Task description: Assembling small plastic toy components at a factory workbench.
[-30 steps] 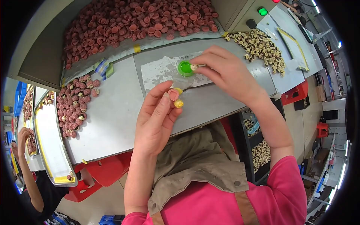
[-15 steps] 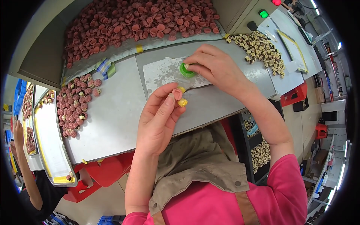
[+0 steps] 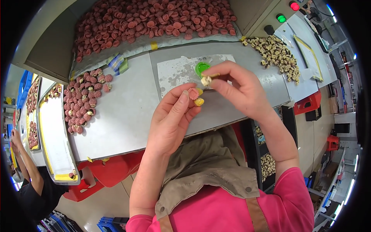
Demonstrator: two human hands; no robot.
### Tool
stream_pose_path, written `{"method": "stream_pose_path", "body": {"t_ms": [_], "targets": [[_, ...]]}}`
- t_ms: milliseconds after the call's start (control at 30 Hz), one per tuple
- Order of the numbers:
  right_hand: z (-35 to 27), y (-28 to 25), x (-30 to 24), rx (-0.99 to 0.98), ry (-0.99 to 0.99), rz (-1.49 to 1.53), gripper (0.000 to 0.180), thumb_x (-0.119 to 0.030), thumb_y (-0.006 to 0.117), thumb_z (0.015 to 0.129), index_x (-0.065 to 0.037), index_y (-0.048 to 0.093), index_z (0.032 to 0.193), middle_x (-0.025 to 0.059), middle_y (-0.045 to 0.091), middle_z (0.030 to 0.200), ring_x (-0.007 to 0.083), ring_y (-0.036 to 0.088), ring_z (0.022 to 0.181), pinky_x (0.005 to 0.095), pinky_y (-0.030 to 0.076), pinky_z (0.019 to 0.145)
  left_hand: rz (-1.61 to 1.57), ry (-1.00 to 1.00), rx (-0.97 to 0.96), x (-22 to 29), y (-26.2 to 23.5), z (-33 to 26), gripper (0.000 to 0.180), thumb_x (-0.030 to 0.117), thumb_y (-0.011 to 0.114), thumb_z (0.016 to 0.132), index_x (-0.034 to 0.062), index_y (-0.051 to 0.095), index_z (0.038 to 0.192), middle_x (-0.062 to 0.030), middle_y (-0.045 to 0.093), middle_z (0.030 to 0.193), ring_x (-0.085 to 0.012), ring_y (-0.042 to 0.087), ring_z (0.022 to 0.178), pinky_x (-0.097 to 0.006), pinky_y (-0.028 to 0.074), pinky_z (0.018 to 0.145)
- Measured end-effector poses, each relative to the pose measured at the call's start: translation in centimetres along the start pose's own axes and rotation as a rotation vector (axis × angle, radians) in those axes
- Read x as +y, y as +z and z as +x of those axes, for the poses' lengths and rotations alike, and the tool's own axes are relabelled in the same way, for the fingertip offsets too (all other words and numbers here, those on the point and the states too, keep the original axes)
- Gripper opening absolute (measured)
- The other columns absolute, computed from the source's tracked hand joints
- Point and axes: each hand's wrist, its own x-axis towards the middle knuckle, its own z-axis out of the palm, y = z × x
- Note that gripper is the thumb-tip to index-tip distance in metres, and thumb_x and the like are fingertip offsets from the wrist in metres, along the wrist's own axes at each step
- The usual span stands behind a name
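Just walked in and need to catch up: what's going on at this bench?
A person at a grey bench is handling small parts with both hands. The left hand pinches a pink scalloped piece, with small yellow bits at its fingertips. The right hand holds a pale little piece just in front of a green cap on a white sheet. Heaps of pink pieces lie behind and to the left, beige ones to the right.

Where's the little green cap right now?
In the head view, the green cap sits on the pale sheet at the bench's middle, just beyond the right hand, left of the beige parts pile.
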Motion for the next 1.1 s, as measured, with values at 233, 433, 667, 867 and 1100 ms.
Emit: {"method": "stream_pose_path", "body": {"t_ms": [233,433,667,867,1100], "targets": [[0.3,0.9,-1.0,-0.055,-0.394,-0.405,0.020,-0.002,0.063,0.081,-0.003,0.062,0.101,0.0092,0.060,0.093,0.0185,0.059,0.080,0.0300,0.048,0.069,-0.038,0.020,-0.046,-0.4,-0.6,0.1,0.029,0.017,0.051,0.094,0.0020,0.050,0.119,-0.0038,0.057,0.109,-0.0108,0.055,0.097,-0.025,0.044,0.085],[-0.4,1.7,-0.5,-0.012,-0.358,-0.348,0.020,-0.006,0.066,0.080,-0.005,0.061,0.100,0.0086,0.059,0.093,0.0187,0.058,0.079,0.0309,0.048,0.067,0.282,0.305,0.083,-1.8,0.6,-0.2,0.024,0.012,0.053,0.093,0.0010,0.052,0.115,-0.0043,0.057,0.107,-0.0098,0.054,0.097,-0.025,0.044,0.086],[-1.9,2.4,0.3,0.082,-0.232,-0.200,0.021,-0.014,0.065,0.083,-0.005,0.060,0.102,0.0067,0.054,0.097,0.0174,0.054,0.086,0.0269,0.044,0.074,0.369,0.275,0.086,-1.5,0.4,-0.4,0.035,0.007,0.055,0.091,0.0005,0.047,0.125,-0.0068,0.058,0.104,-0.0121,0.055,0.098,-0.025,0.045,0.086],[-3.2,2.0,0.3,0.008,-0.092,-0.009,0.029,-0.022,0.069,0.081,-0.004,0.060,0.102,0.0082,0.049,0.105,0.0172,0.049,0.096,0.0280,0.040,0.084,0.283,0.163,-0.095,-0.9,0.4,-0.4,0.049,0.006,0.057,0.089,0.0014,0.037,0.133,-0.0079,0.058,0.103,-0.0134,0.057,0.096,-0.026,0.046,0.086],[-4.4,2.2,2.5,-0.086,0.013,0.479,0.029,-0.020,0.072,0.078,-0.005,0.061,0.101,0.0074,0.045,0.108,0.0165,0.046,0.102,0.0293,0.037,0.090,0.312,0.065,-0.211,-0.6,0.4,0.0,0.055,0.006,0.059,0.088,0.0018,0.033,0.136,-0.0083,0.058,0.101,-0.0129,0.057,0.093,-0.026,0.046,0.086]]}}
